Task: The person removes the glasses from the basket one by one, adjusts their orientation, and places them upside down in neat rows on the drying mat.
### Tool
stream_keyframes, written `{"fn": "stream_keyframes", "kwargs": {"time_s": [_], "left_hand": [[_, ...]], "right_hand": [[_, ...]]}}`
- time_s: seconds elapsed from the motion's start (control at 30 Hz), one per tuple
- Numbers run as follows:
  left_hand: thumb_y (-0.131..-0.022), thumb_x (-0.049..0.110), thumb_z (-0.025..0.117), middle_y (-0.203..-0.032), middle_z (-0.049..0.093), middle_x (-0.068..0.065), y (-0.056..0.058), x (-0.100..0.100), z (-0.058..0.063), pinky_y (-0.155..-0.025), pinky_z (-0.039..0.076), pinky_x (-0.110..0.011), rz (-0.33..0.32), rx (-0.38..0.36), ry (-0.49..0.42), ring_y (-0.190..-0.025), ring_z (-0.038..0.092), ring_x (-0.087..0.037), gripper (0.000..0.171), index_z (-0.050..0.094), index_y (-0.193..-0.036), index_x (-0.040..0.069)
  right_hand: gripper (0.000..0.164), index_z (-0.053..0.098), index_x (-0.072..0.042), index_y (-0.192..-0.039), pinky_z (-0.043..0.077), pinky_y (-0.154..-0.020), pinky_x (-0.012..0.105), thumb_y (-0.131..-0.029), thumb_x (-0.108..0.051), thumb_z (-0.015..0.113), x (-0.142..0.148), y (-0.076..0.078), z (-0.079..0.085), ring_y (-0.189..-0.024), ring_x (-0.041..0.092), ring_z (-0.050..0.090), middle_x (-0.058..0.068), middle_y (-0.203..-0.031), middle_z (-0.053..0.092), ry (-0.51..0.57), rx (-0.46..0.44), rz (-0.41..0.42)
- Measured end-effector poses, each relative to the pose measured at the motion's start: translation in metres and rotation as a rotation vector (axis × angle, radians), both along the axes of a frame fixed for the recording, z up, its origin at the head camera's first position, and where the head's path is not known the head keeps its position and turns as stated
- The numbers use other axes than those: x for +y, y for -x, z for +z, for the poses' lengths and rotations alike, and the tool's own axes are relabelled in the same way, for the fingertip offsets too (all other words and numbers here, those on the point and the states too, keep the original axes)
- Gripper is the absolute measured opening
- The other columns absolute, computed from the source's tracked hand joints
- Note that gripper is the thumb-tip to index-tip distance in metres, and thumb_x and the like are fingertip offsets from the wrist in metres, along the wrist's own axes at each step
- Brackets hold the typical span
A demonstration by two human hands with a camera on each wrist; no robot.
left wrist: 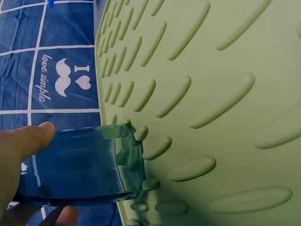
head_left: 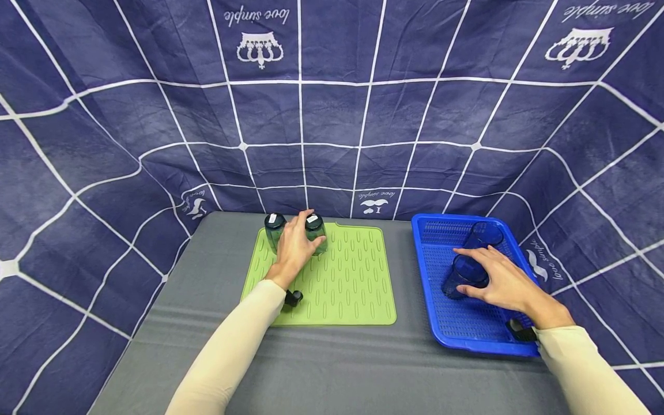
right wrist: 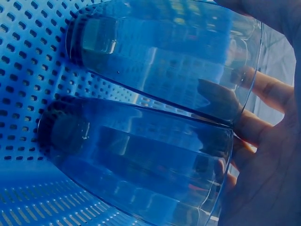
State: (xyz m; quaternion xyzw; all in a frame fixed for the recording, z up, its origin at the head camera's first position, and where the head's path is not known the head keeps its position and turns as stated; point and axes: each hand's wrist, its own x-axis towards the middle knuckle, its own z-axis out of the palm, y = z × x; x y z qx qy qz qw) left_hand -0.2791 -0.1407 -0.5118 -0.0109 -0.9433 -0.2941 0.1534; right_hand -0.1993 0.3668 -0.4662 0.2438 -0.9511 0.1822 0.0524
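In the head view, two tinted drinking glasses stand bottom-up at the back left of a green drying mat (head_left: pixel 358 276), pale stickers on their bases. My left hand (head_left: pixel 295 245) grips the right-hand glass (head_left: pixel 317 235), thumb on one side and fingers on the other. Its rim meets the mat in the left wrist view. Just left of that hand is the other glass (head_left: pixel 274 227). Inside a blue basket (head_left: pixel 433 311), my right hand (head_left: pixel 500 279) holds the nearer blue glass (head_left: pixel 456 282) near its rim, which faces up. Behind it stands a second blue glass (head_left: pixel 485 233), nearly touching it.
The basket has perforated walls and a raised rim, right of the mat. Grey cloth (head_left: pixel 342 369) covers the table. A dark blue curtain (head_left: pixel 337 115) with white lines closes off the back and both sides, close behind the mat and basket.
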Motion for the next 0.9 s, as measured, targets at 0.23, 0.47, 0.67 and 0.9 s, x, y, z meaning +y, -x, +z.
{"fn": "stream_keyframes", "kwargs": {"time_s": [0.23, 0.47, 0.67, 0.9], "left_hand": [[-0.095, 0.036, 0.1, -0.158, 0.073, -0.017, -0.0006, 0.0003, -0.0007, -0.114, 0.063, -0.066, -0.003, 0.001, 0.001, -0.147, 0.069, -0.048, 0.088, 0.055, -0.17, 0.025], [-0.096, 0.035, 0.099, -0.159, 0.072, -0.018, -0.0013, -0.0004, 0.0012, -0.115, 0.062, -0.067, -0.011, 0.0, -0.006, -0.147, 0.068, -0.049, 0.087, 0.055, -0.17, 0.025], [-0.097, 0.035, 0.099, -0.16, 0.071, -0.019, -0.0012, -0.0014, 0.0012, -0.118, 0.061, -0.066, -0.023, 0.005, -0.011, -0.147, 0.069, -0.048, 0.086, 0.056, -0.17, 0.025], [-0.097, 0.037, 0.098, -0.163, 0.07, -0.018, -0.0023, -0.0016, 0.0006, -0.116, 0.063, -0.067, -0.024, -0.011, -0.01, -0.148, 0.068, -0.049, 0.088, 0.054, -0.172, 0.026]], "right_hand": [[0.085, 0.067, -0.012, -0.161, 0.032, -0.139, 0.075, -0.089, -0.04, 0.102, -0.0012, 0.0015, -0.0017, -0.154, 0.062, 0.056, 0.022, -0.156, 0.075, 0.01, -0.007, 0.006], [0.084, 0.067, -0.014, -0.16, 0.034, -0.138, 0.074, -0.088, -0.039, 0.102, -0.0007, 0.002, -0.0031, -0.153, 0.061, 0.059, 0.022, -0.154, 0.076, 0.001, 0.011, 0.006], [0.084, 0.068, -0.015, -0.16, 0.036, -0.136, 0.075, -0.087, -0.041, 0.102, -0.0004, 0.0031, -0.0022, -0.153, 0.059, 0.06, 0.021, -0.154, 0.076, -0.006, 0.01, -0.002], [0.085, 0.07, -0.014, -0.158, 0.039, -0.131, 0.079, -0.085, -0.043, 0.103, -0.0029, 0.0029, -0.003, -0.151, 0.062, 0.059, 0.022, -0.151, 0.078, -0.007, 0.014, -0.005]]}}
